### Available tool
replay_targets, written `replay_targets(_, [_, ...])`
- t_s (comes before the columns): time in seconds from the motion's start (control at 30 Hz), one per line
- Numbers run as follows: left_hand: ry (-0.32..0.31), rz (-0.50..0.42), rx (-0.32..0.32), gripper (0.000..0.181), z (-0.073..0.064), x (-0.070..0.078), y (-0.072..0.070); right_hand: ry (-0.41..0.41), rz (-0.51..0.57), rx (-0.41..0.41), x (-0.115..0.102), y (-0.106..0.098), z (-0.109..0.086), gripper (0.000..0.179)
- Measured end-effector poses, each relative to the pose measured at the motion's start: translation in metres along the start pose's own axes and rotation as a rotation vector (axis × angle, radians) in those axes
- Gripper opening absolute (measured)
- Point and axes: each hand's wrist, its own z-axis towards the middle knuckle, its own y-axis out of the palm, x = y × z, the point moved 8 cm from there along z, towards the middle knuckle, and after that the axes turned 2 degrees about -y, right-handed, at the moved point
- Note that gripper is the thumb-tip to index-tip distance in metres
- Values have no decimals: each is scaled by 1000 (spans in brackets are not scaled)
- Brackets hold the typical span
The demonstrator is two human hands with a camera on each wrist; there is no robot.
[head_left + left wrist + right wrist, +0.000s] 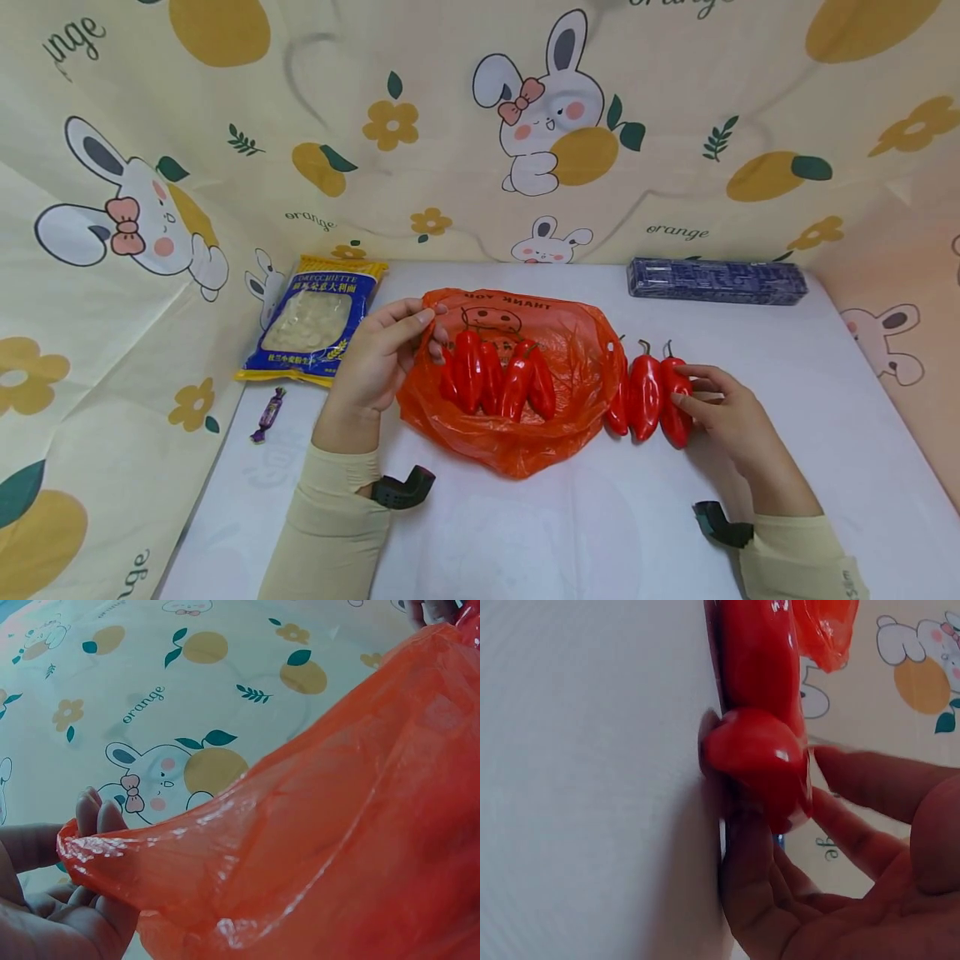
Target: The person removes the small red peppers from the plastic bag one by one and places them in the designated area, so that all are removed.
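Note:
My left hand [378, 358] grips the upper left edge of a thin red plastic bag [577, 342], and in the left wrist view the bag's film [247, 847] stretches from the fingers. Inside the open bag lie several glossy red peppers [516, 387]. To the right of the bag, three more peppers rest side by side on the table, the leftmost partly behind the bag's edge. My right hand [731, 412] pinches the rightmost pepper [677, 421] between thumb and fingers. Seen from the right wrist, that pepper [757, 761] sits close to the tabletop, end toward the camera.
A blue and yellow pasta packet [311, 321] leans at the back left, with a purple wrapped candy [267, 415] in front of it. At the back right lies a long dark blue patterned box [716, 282]. Printed cloth [450, 167] hangs behind the white table [480, 533].

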Motion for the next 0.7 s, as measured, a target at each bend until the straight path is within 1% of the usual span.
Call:
replay_targets(0.23, [15,8,-4,16,1,1,0,-13,33,-34,-5,6,-1,69])
replay_targets(0.37, [9,11,3,15,0,2,0,-30,56,-45,-9,8,-1,71])
replay_targets(0.53, [-1,8,5,14,0,1,0,-47,65,-45,-10,8,-1,69])
replay_targets(0.7, [2,14,2,14,0,2,0,-44,44,-27,-8,6,-1,68])
